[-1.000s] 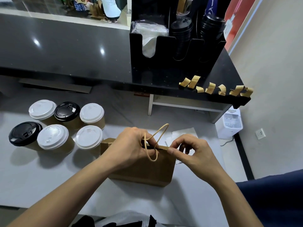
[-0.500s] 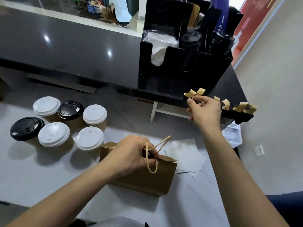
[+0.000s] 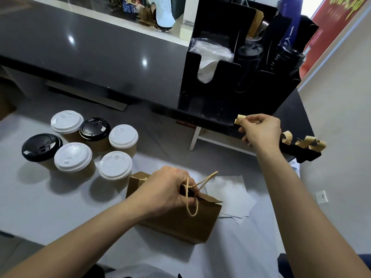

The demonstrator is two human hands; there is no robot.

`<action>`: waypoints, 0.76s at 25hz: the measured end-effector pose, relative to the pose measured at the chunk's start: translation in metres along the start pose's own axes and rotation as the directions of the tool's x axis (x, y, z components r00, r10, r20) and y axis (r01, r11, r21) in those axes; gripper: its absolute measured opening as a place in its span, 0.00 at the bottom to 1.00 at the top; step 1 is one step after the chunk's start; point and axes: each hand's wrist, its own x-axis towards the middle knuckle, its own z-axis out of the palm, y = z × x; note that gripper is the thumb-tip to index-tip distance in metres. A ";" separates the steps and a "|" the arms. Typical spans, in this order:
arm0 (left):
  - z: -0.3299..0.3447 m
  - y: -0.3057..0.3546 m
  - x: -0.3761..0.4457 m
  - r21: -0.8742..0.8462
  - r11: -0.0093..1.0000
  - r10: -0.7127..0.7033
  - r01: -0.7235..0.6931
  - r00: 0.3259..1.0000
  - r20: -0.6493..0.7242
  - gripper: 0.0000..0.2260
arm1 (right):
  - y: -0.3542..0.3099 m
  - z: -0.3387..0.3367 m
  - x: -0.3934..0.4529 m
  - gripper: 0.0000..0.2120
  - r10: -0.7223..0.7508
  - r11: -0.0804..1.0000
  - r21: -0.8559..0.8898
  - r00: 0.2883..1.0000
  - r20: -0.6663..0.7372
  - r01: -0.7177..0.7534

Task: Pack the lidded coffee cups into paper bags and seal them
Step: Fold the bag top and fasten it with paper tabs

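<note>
Since the earlier frame, right hand (image 3: 261, 131) has lifted a tape strip (image 3: 239, 119) off the ledge, pinching it; left hand (image 3: 168, 189) grips the bag (image 3: 180, 221) top closed.

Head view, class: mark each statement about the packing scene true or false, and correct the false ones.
1. The left hand grips the top of the paper bag. True.
2. The right hand pinches a strip of brown tape. True.
3. All six coffee cups have white lids. False: two lids are black, such as the black-lidded cup; four are white.
4. The right hand rests on the bag. False: it is up at the dark counter edge, apart from the bag.
</note>
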 end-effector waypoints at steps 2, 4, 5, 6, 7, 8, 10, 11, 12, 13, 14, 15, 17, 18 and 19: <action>0.000 -0.001 0.001 -0.007 1.000 -0.003 0.003 1.000 0.000 0.08 | 0.000 -0.001 0.004 0.03 0.006 1.000 -0.026 0.999 0.034 -0.005; 0.000 0.000 0.001 -0.007 1.000 -0.007 0.007 1.000 0.004 0.08 | -0.002 -0.003 0.007 0.04 -0.019 0.998 -0.058 1.000 0.022 0.020; 0.000 -0.001 0.002 -0.007 1.000 -0.006 0.006 1.000 0.002 0.08 | -0.005 -0.004 0.008 0.05 -0.042 0.996 -0.074 0.999 0.004 0.042; 0.000 -0.001 0.002 -0.007 1.000 -0.005 0.005 1.000 0.000 0.08 | -0.008 -0.004 0.009 0.07 -0.067 0.994 -0.091 0.998 -0.014 0.066; 0.000 -0.001 0.002 -0.007 1.000 -0.003 0.003 1.000 0.000 0.08 | -0.011 -0.005 0.010 0.07 -0.094 0.991 -0.102 0.995 -0.025 0.091; 0.000 -0.002 0.002 -0.011 1.000 0.000 0.000 1.000 0.000 0.08 | -0.014 -0.004 0.011 0.06 -0.117 0.988 -0.102 0.993 -0.030 0.113; 0.000 -0.002 0.002 -0.017 1.000 0.001 0.000 1.000 0.006 0.08 | -0.020 -0.002 0.011 0.05 -0.153 0.986 -0.072 0.987 -0.041 0.150; 0.000 -0.002 0.002 -0.016 1.000 0.003 -0.003 1.000 0.008 0.08 | -0.023 -0.002 0.010 0.06 -0.168 0.985 -0.049 0.985 -0.049 0.166; 0.000 -0.002 0.003 -0.015 1.000 0.004 -0.004 1.000 0.008 0.08 | -0.025 -0.002 0.009 0.06 -0.180 0.984 -0.025 0.982 -0.051 0.179; 0.000 -0.002 0.002 -0.019 1.000 0.004 -0.004 1.000 0.007 0.08 | -0.027 -0.002 0.006 0.05 -0.188 0.982 -0.002 0.981 -0.045 0.189; 0.000 -0.002 0.002 -0.026 1.000 0.004 -0.004 1.000 0.005 0.08 | -0.027 -0.002 0.002 0.04 -0.194 0.981 0.015 0.980 -0.034 0.195; 0.001 -0.002 0.002 -0.033 0.999 0.004 -0.004 1.000 0.002 0.08 | -0.025 -0.002 -0.004 0.04 -0.199 0.979 0.029 0.980 -0.019 0.200; 0.001 -0.003 0.002 -0.039 0.999 0.002 -0.002 1.000 -0.004 0.08 | -0.016 -0.002 -0.019 0.05 -0.198 0.979 0.062 0.979 0.039 0.195; 0.001 -0.003 0.002 -0.035 0.999 0.000 0.000 1.000 -0.005 0.07 | -0.011 -0.001 -0.028 0.06 -0.189 0.980 0.079 0.979 0.073 0.184; 0.001 -0.003 0.002 -0.030 1.000 -0.001 0.000 1.000 -0.004 0.07 | -0.004 -0.002 -0.036 0.06 -0.175 0.982 0.088 0.979 0.105 0.166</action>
